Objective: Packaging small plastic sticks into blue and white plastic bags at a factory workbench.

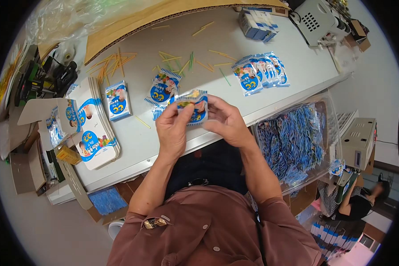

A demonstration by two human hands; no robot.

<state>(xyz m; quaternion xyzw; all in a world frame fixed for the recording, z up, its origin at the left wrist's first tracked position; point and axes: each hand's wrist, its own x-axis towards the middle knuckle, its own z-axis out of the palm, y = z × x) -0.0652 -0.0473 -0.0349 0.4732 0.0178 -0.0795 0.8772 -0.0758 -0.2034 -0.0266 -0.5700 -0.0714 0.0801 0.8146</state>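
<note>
Above the near edge of the desk, we find one blue-and-white sachet, which serves as the landmark for this report. We record the left hand clamped on its left side, with the thumb pressed across its front face. We note the right hand at the sachet's right side, its fingers meeting that edge and its thumb spread near the lower corner; we cannot tell whether that hand grips.

Just beyond the sachet and to its left, we observe a small group of loose packets in matching print, lying on the desk. Farther left of the sachet lies a single flat packet, and beside that a stack of flat cartons, white with blue print. Well to the right of the sachet and beyond it, we see an overlapping row of packets; a block of small boxes stands past them.

Beyond the sachet, we note scattered thin sticks coloured orange, yellow and green. To its right, next to the desk, we find a clear bin filled with blue-striped packets. Farther right of the sachet, we note another person.
</note>
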